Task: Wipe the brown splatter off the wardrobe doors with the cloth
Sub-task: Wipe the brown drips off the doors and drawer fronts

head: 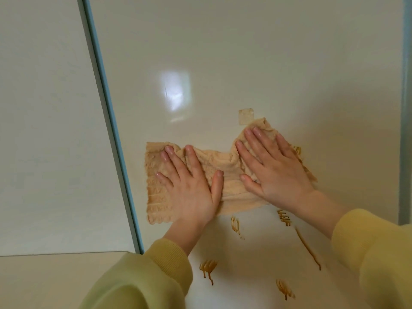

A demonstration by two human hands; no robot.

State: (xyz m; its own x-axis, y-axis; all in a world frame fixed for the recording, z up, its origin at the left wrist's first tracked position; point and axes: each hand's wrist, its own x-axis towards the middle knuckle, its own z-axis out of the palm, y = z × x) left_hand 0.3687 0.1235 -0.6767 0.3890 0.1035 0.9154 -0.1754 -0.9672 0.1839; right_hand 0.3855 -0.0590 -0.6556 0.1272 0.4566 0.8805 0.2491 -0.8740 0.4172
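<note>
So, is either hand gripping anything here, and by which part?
Nothing is gripped. The left hand and the right hand press flat on the cloth, at its left and right parts, pinning it to the wardrobe door.

Peach ribbed cloth [223, 161] spread flat on glossy cream wardrobe door [245, 52], bunched at ctr. Brown splatter [207, 267] below it: drippy blotches, one long diag streak, bit peeking at cloth's rt edge.
</note>
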